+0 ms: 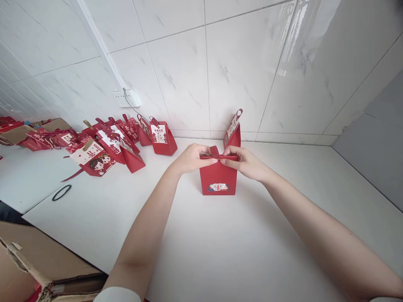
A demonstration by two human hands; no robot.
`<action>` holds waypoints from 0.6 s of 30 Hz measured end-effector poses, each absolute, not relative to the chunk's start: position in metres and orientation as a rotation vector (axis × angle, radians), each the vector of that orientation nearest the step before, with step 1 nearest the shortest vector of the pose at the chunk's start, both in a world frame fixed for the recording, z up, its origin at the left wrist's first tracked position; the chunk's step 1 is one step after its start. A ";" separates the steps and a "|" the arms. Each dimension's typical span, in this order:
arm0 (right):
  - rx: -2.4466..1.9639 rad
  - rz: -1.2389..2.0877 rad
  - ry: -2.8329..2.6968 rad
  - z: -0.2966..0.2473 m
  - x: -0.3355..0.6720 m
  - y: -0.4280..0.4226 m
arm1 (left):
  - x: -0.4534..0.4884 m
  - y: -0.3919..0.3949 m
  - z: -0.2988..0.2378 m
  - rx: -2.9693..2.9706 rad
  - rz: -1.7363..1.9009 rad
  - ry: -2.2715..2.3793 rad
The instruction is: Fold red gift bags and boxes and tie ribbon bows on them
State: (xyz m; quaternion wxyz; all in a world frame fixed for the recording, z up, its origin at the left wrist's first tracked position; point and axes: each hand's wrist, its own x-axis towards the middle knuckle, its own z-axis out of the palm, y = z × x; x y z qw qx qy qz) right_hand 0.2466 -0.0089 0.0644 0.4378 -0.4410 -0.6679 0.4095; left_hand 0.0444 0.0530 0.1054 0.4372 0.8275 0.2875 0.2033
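Note:
A small red paper gift box (218, 178) stands upright on the white table (220, 243), a round picture sticker low on its front. My left hand (192, 157) pinches the left side of its top edge, fingers closed on the flap. My right hand (244, 161) pinches the right side of the same top edge. A red flap sticks up between my two hands. Just behind the box, near the wall, a finished red gift box (233, 133) with a white tag and loop handle stands.
Several finished red gift boxes (126, 140) lie and stand in a cluster at the back left, along the tiled wall. A black elastic loop (61, 192) lies on the table at left. A brown cardboard carton (37, 264) sits at the lower left. A wall socket (127, 99) has a cable plugged in.

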 end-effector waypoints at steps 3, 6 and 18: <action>-1.166 0.790 -1.762 0.067 0.246 -0.011 | 0.044 0.052 0.106 2.082 0.525 0.728; -1.164 0.618 -1.877 0.073 0.247 -0.015 | 0.044 0.050 0.108 2.117 0.522 0.718; -0.996 0.090 -2.043 0.078 0.257 -0.016 | 0.032 0.055 0.118 2.169 0.591 0.849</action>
